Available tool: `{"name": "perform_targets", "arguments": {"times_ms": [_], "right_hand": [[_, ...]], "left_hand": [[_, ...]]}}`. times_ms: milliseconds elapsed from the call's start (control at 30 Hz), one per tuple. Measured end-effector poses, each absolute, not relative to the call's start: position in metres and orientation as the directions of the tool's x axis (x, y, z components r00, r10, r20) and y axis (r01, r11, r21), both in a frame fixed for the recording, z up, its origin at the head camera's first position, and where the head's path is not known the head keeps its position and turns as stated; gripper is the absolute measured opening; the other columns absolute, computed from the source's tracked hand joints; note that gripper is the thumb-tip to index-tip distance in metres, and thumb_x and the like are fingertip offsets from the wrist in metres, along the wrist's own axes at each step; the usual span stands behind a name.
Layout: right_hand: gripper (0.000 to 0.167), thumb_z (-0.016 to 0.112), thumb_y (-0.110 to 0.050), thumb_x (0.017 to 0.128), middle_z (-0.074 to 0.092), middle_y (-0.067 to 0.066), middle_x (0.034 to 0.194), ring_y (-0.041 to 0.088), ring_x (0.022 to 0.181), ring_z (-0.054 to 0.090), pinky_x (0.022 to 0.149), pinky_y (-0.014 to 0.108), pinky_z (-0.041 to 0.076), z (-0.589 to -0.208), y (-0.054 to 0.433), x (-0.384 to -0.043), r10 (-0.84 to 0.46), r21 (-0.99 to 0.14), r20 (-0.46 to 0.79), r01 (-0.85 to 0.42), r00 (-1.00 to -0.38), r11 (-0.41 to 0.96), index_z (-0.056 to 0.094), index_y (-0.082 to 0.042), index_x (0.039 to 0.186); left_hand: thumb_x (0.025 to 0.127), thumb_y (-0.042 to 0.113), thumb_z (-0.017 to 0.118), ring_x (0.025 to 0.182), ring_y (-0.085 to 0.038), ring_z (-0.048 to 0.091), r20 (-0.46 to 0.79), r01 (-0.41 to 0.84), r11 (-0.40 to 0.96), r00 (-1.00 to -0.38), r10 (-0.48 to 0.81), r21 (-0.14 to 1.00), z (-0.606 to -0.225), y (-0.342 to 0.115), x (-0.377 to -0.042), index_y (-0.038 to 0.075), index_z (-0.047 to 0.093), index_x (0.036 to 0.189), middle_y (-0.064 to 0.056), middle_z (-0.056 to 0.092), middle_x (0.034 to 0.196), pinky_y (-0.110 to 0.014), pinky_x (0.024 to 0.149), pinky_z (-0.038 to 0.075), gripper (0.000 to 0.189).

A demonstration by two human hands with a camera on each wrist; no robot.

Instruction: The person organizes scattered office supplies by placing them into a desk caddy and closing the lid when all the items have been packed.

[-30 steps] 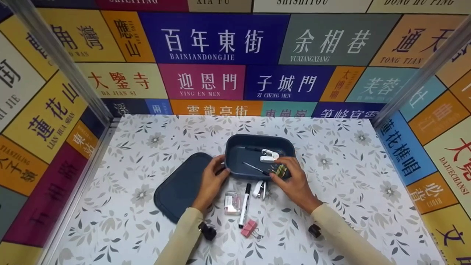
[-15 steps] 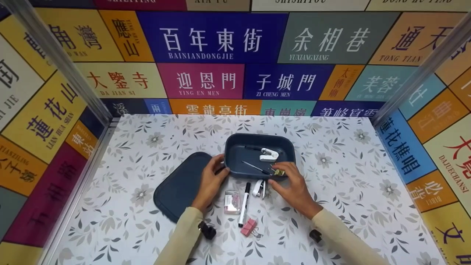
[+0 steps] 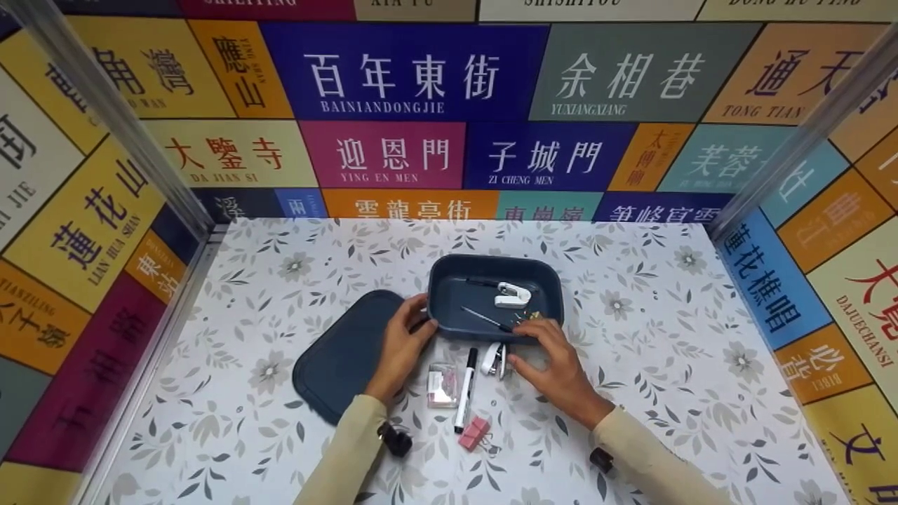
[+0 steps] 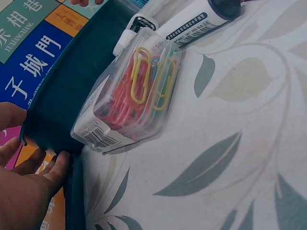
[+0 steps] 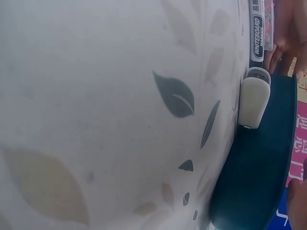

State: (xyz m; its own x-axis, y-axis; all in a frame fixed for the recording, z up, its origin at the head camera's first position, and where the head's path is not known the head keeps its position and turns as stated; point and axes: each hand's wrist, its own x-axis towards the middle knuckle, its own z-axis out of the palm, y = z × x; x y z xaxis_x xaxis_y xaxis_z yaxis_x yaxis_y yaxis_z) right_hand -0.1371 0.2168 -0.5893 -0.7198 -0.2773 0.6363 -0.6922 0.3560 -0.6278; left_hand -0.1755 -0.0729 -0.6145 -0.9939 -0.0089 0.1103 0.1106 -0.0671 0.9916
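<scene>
My left hand (image 3: 407, 340) holds the left front corner of a dark blue open box (image 3: 449, 330), its fingers at the rim. My right hand (image 3: 559, 365) is at the box's front right side, fingers over the rim and thumb beside a small white stapler (image 3: 495, 360). Nothing is seen gripped in it. Inside the box lie a white V-shaped tool (image 3: 512, 295), a slim black and silver pen (image 3: 484, 318), a dark stick-like item (image 3: 480, 283) and a gold clip (image 3: 536, 315), partly hidden by the right fingers.
A dark blue lid (image 3: 344, 358) lies left, partly under the left forearm. In front of the box are a clear case of coloured paper clips (image 4: 136, 91), a whiteboard marker (image 3: 466, 393) and a pink binder clip (image 3: 475, 433). Printed panels (image 3: 400, 77) surround the flowered table (image 3: 652, 315).
The right hand has let go of the gold clip inside the box and drawn back toward the front rim, its thumb lowering to the stapler. The left hand stays at the box.
</scene>
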Motion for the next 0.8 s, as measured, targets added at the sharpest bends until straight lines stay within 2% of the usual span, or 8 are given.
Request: {"name": "perform_targets", "arguments": {"times_ms": [133,233,367,567,800], "right_hand": [[0.061,0.092,0.021,0.069,0.07,0.018,0.125,0.048,0.118,0.062,0.122,0.032,0.039,-0.589,0.214,-0.134,-0.279,-0.619,0.647,-0.702,-0.71,0.351,0.072,0.002,0.124],[0.061,0.093,0.019,0.069,0.07,0.017,0.124,0.046,0.117,0.063,0.121,0.031,0.04,-0.592,0.215,-0.132,-0.288,-0.606,0.659,-0.717,-0.695,0.344,0.073,0.001,0.124],[0.059,0.094,0.015,0.072,0.07,0.02,0.122,0.042,0.117,0.062,0.118,0.028,0.042,-0.598,0.217,-0.13,-0.321,-0.585,0.671,-0.743,-0.668,0.325,0.073,0.0,0.126],[0.06,0.093,0.01,0.077,0.071,0.018,0.124,0.04,0.119,0.061,0.118,0.03,0.042,-0.6,0.217,-0.125,-0.375,-0.565,0.675,-0.772,-0.636,0.292,0.071,-0.006,0.131],[0.057,0.092,0.009,0.079,0.071,0.019,0.121,0.037,0.116,0.063,0.114,0.031,0.046,-0.599,0.214,-0.118,-0.396,-0.545,0.683,-0.789,-0.614,0.283,0.072,-0.006,0.13]], "left_hand": [[0.1,-0.01,0.068,0.139,-0.05,0.06,0.118,0.119,-0.07,-0.993,-0.019,0.99,-0.615,-0.072,-0.176,-0.01,0.057,0.15,-0.034,0.058,0.15,-0.056,0.118,0.047,0.051],[0.1,-0.012,0.068,0.139,-0.052,0.059,0.121,0.122,-0.082,-0.992,-0.022,0.989,-0.616,-0.072,-0.177,-0.011,0.056,0.15,-0.036,0.058,0.15,-0.057,0.12,0.046,0.051],[0.101,-0.01,0.068,0.141,-0.051,0.058,0.116,0.117,-0.087,-0.993,-0.011,0.989,-0.615,-0.073,-0.176,-0.011,0.056,0.151,-0.035,0.057,0.152,-0.057,0.12,0.045,0.052],[0.102,-0.007,0.068,0.144,-0.049,0.057,0.103,0.104,-0.069,-0.995,-0.005,0.992,-0.615,-0.073,-0.176,-0.009,0.056,0.152,-0.033,0.057,0.153,-0.057,0.12,0.045,0.052],[0.1,-0.009,0.069,0.141,-0.05,0.059,0.111,0.112,-0.07,-0.994,-0.017,0.991,-0.615,-0.073,-0.177,-0.01,0.057,0.15,-0.034,0.058,0.15,-0.057,0.12,0.046,0.051]]}}
